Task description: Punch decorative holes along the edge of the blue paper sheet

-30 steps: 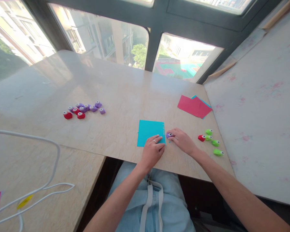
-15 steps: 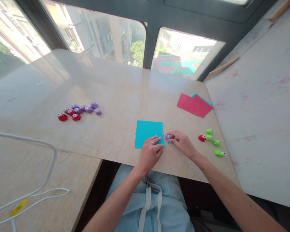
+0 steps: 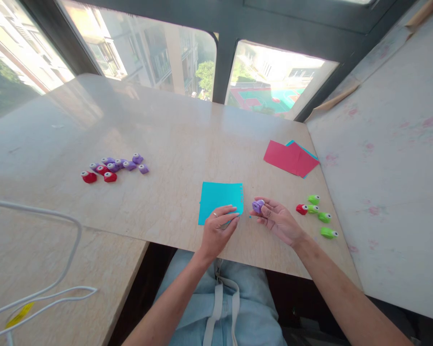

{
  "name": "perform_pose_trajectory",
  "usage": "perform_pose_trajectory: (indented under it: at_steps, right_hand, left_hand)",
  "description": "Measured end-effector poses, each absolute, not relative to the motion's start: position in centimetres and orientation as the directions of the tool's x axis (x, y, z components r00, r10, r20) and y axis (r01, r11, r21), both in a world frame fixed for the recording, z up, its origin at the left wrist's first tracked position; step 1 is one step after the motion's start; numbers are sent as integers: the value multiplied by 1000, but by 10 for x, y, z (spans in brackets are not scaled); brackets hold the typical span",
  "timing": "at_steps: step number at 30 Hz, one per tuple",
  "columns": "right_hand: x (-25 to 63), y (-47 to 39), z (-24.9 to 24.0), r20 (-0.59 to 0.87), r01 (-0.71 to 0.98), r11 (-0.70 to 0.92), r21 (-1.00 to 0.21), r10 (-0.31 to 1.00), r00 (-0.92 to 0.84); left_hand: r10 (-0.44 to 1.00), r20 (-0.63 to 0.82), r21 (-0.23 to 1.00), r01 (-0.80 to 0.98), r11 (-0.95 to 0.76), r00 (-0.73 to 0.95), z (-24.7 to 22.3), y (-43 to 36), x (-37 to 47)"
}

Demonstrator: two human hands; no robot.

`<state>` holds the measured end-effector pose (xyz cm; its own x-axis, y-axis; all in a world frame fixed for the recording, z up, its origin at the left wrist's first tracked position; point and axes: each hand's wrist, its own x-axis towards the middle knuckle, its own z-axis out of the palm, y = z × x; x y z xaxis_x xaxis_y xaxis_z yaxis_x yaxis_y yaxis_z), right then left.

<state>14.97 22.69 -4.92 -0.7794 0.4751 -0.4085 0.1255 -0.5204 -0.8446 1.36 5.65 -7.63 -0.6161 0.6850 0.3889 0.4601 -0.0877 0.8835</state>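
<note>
A blue paper square [image 3: 218, 202] with a column of small punched holes along its right edge lies on the table. My left hand [image 3: 219, 228] pinches the paper's lower right corner between thumb and fingers. Just right of the paper, my right hand [image 3: 279, 221] holds a purple craft punch [image 3: 258, 206], turned over in the fingers, palm partly up. A tiny blue scrap [image 3: 250, 216] sits on the table between the hands.
Several purple punches [image 3: 129, 166] and red ones [image 3: 89, 177] stand at the left. Green punches [image 3: 324, 217] and a red one [image 3: 302, 209] are at the right. Red papers [image 3: 283, 156] lie behind them, near the window. A white cable [image 3: 77, 240] crosses the lower left.
My right hand has moved slightly right, away from the paper's edge, and turned the purple punch over. My left hand's fingers have shifted to the paper's corner.
</note>
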Motion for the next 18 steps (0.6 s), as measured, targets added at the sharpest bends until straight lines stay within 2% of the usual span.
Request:
perform_pose_trajectory:
  at_steps: [12, 18]
  right_hand:
    - [150, 225, -56, -422, 63, -658, -750, 404, -812]
    - [149, 220, -56, -433, 95, -634, -767, 404, -806]
  left_hand:
    - [641, 406, 903, 395, -171, -651, -68, 54, 13]
    - [633, 418, 898, 401, -181, -651, -66, 53, 13]
